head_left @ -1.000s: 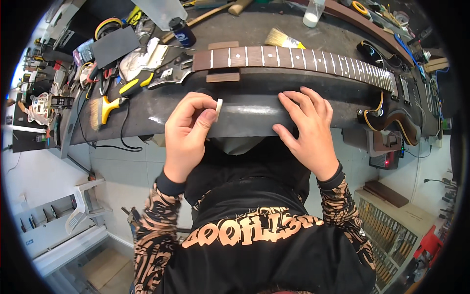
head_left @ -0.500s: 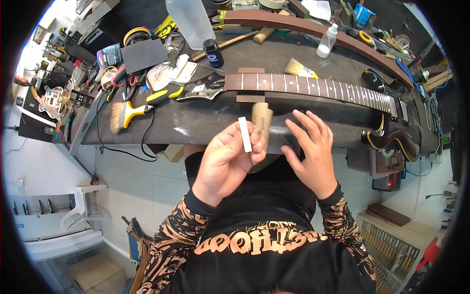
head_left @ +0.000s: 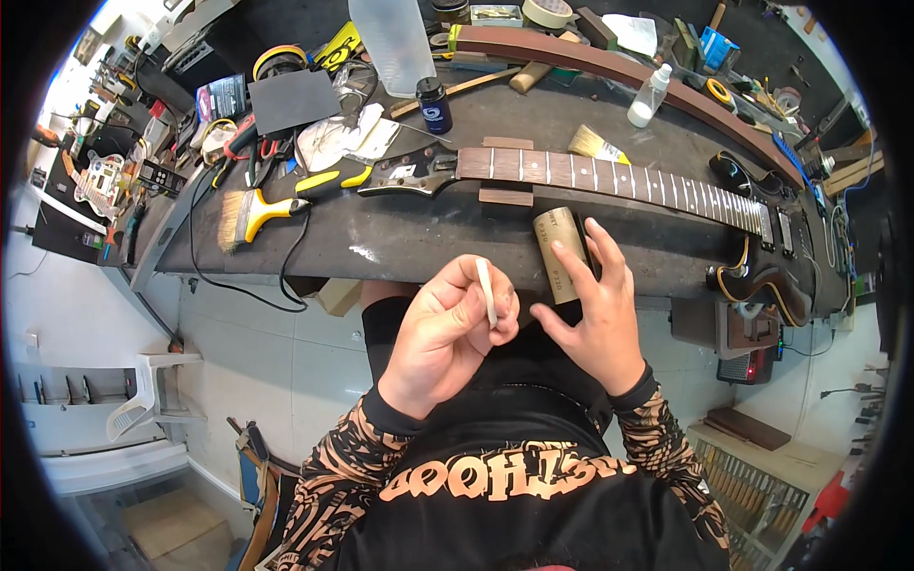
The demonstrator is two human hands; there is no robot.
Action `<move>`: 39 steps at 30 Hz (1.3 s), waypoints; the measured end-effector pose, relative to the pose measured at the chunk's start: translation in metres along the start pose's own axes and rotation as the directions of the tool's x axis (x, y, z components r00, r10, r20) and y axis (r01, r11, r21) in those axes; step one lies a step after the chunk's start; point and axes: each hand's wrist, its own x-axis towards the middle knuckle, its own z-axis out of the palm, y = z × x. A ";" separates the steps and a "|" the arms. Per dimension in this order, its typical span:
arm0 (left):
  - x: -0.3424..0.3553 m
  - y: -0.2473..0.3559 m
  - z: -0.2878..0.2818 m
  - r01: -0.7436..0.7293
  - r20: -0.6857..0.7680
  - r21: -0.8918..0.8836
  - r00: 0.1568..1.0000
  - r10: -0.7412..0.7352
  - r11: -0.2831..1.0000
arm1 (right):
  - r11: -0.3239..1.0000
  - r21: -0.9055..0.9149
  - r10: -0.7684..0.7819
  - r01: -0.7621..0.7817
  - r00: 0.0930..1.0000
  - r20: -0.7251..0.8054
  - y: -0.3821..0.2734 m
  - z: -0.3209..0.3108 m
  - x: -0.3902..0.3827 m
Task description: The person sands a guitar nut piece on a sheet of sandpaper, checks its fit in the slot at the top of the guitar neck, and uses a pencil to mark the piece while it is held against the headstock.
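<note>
My left hand (head_left: 447,328) is closed in a pinch on a small off-white bar (head_left: 487,293), similar to a guitar nut blank, turned with a narrow side upward. Beside it my right hand (head_left: 602,319) has its fingers spread and thumb apart. Its index finger overlaps a brown sandpaper roll (head_left: 554,238) at the bench's front edge; whether it presses on the roll I cannot tell. Beyond both hands lies a dark electric guitar, its fretted neck (head_left: 609,176) resting over a brown wooden block (head_left: 506,197) and its headstock (head_left: 405,174) to the left.
On the dark bench (head_left: 400,233), a yellow-handled brush (head_left: 255,217) lies left, near a black cable (head_left: 286,271). A second brush (head_left: 597,145), a dark blue bottle (head_left: 434,107) and a spray bottle (head_left: 649,98) stand or lie behind the neck. A long brown beam (head_left: 609,67) runs along the back.
The sandpaper roll has shifted right, from behind my left hand to beside my right. My left hand has turned the bar edge-on and lowered slightly. The view has shifted a little.
</note>
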 end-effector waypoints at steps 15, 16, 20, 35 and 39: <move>0.019 -0.009 0.003 -0.070 0.039 0.641 0.997 0.060 0.765 | 0.833 0.508 0.290 -0.219 0.955 -0.065 0.031 -0.044 -0.021; 0.025 -0.013 0.008 -0.043 0.053 0.670 0.999 0.011 0.741 | 0.755 0.584 0.362 -0.299 0.932 0.009 0.039 -0.052 -0.033; 0.046 -0.031 0.022 -0.004 0.123 0.610 0.988 -0.090 0.792 | 0.396 0.787 0.501 -0.474 0.829 0.247 0.063 -0.083 -0.089; -0.011 -0.403 0.139 0.542 0.226 0.737 0.365 -0.903 0.403 | 0.468 0.834 0.862 0.294 -0.363 -0.355 0.103 -0.226 -0.725; -0.027 -0.459 0.153 0.530 0.024 0.842 0.139 -0.990 0.095 | 0.660 0.608 0.742 0.442 -0.508 -0.437 0.139 -0.280 -0.806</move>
